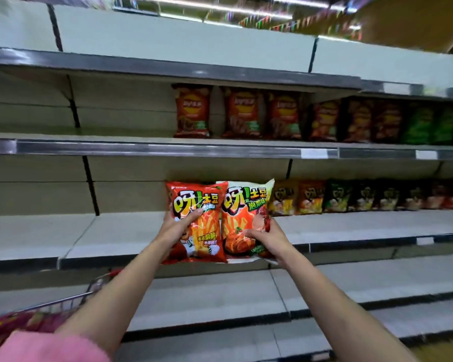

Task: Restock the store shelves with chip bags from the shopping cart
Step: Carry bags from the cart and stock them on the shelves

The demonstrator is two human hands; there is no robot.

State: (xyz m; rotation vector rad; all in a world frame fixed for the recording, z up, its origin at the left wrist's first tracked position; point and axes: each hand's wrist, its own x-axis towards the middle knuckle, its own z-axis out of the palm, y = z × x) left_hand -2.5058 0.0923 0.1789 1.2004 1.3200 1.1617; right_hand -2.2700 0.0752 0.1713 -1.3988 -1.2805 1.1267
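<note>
My left hand [177, 226] grips a red chip bag [207, 231] by its left side, fingers curled over the front. My right hand [266, 236] grips a white-and-orange chip bag [242, 212] at its lower right edge. Both bags are upright, side by side, held in front of the third shelf [115, 231], just left of a row of similar bags [351, 195]. The shopping cart [71, 301] with more bags in it shows at the lower left, partly hidden by my left arm.
The shelf above [141, 147] carries red, dark and green chip bags [285, 116] from the middle to the right. The left halves of the shelves are bare, as are the two lower shelves [220, 291]. A pink sleeve [50, 346] is at bottom left.
</note>
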